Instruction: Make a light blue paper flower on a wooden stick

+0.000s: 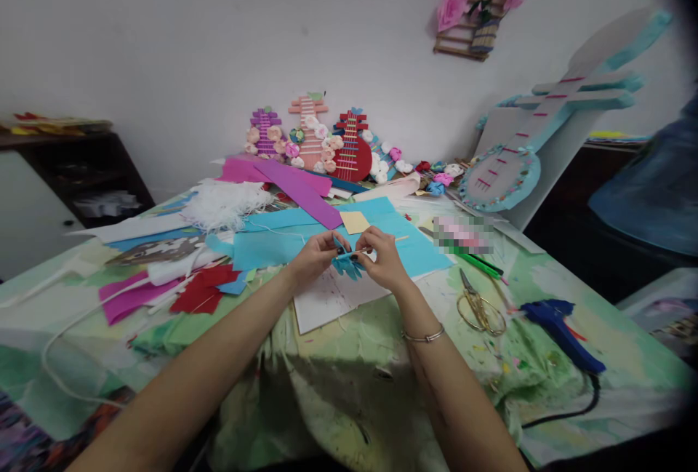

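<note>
My left hand (319,255) and my right hand (382,257) meet over the middle of the table, both pinching a small folded piece of light blue paper (347,266). A thin wooden stick (382,243) runs through or beside that paper toward the right. The fingers of both hands are closed on the piece. Under my hands lie a white sheet (327,301) and large light blue sheets (283,239). A small yellow square (354,222) lies just beyond my fingers.
Gold scissors (480,308) and a blue glue gun (561,326) lie to the right, a green pen (480,262) behind them. Purple (299,188), red (199,290) and magenta (128,297) paper scraps lie to the left. Small paper guitars (310,137) and a big one (523,152) stand at the back.
</note>
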A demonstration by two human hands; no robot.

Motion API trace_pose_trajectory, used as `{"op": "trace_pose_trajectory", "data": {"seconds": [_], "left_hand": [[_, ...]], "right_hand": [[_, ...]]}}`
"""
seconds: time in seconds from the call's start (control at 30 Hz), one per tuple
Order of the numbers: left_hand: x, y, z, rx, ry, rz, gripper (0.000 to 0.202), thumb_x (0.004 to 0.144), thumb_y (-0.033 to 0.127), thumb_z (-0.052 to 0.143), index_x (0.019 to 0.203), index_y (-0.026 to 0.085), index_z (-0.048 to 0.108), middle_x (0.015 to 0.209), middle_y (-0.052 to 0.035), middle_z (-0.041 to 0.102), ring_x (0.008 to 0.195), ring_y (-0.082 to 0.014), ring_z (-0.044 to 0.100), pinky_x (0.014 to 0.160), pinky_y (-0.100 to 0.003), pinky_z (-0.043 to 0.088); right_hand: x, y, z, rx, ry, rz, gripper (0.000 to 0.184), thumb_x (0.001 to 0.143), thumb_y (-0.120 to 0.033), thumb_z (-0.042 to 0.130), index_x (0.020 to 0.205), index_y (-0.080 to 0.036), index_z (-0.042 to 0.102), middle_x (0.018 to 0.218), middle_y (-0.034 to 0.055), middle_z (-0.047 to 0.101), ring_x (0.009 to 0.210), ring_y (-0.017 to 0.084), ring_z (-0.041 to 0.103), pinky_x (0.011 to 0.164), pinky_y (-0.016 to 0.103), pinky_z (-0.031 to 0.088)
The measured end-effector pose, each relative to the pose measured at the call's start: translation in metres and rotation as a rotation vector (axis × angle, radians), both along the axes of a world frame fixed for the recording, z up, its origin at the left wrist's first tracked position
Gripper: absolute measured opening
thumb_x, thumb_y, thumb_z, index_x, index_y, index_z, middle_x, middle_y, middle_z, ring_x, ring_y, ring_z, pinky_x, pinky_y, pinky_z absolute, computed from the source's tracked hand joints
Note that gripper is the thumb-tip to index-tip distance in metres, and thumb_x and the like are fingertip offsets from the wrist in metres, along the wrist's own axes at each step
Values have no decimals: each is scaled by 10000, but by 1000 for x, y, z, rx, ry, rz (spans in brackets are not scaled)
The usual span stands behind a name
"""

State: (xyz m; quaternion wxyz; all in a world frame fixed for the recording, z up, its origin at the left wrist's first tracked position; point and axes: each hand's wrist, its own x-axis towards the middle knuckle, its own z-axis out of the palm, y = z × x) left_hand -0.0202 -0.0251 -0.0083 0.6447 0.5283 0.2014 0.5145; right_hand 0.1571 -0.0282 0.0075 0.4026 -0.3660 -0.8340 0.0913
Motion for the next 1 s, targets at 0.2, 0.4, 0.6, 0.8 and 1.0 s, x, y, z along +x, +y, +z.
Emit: {"op": "trace_pose_trajectory", "data": {"seconds": [0.2,0.4,0.6,0.8,1.0], "left_hand": [[2,0,0,-17,-8,0,299,626,269,771,754,122,545,690,-13,621,555,-95,575,519,-197,448],[5,-1,0,3,54,49,316,635,295,764,745,128,520,629,12,596,517,-77,542,495,-177,420],[5,0,-2,22,63,79,323,632,303,764,758,131,520,624,9,607,519,-84,546,509,-186,421],[3,-2,-1,4,54,103,318,647,288,752,794,137,515,627,4,621,493,-94,550,485,-196,418],[3,-2,-1,-6,57,111,324,647,300,747,784,142,500,624,9,608,496,-93,543,499,-202,416]], "right_hand": [[-1,-1,0,-6,32,38,167,789,-322,566,719,-174,533,808,7,540,685,123,481,768,316,291],[-2,-3,1,-24,-18,19,150,799,-310,558,747,-172,532,829,5,543,715,122,494,799,319,272],[-2,-3,0,-20,-38,10,126,799,-287,559,761,-169,535,841,-6,538,715,109,498,815,319,264],[-2,-2,-1,-11,-18,2,144,798,-307,565,757,-172,536,837,-2,543,715,114,490,810,317,270],[-2,-4,1,-7,1,-2,131,781,-284,586,750,-166,538,827,-9,539,710,108,491,794,309,261]]}}
